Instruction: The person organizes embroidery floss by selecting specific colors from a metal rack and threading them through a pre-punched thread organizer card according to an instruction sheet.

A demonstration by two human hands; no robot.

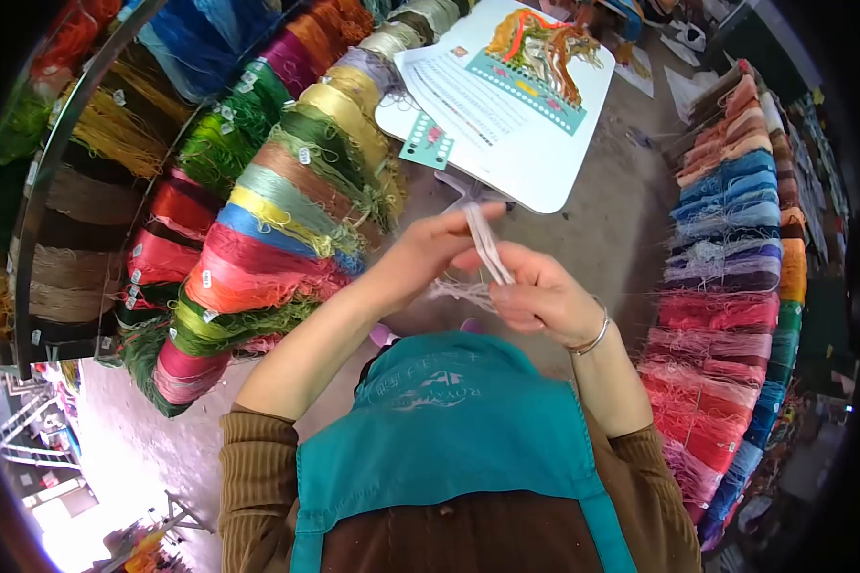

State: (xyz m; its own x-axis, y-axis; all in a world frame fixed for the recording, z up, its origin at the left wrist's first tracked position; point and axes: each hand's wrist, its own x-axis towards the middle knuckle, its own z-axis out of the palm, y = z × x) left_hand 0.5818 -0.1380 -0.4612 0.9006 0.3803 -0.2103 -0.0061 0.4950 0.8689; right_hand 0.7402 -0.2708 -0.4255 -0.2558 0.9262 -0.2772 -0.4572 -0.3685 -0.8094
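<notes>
A small bundle of pale pink embroidery thread (484,244) stretches between my two hands in front of the apron. The index finger of my left hand (419,256) reaches out against its upper end, where the strands appear to pass round the fingers. My right hand (543,298), with a bracelet on the wrist, pinches the lower end between thumb and fingers. Loose strands trail leftward below the hands. Part of the grip of my left hand is hidden behind the thread and fingers.
Racks of coloured thread skeins (277,205) with number tags stand close on the left. Another skein rack (721,286) runs along the right. Ahead, a white table (545,181) holds a printed sheet (449,91) and punched teal cards (526,94) with threads hanging from one.
</notes>
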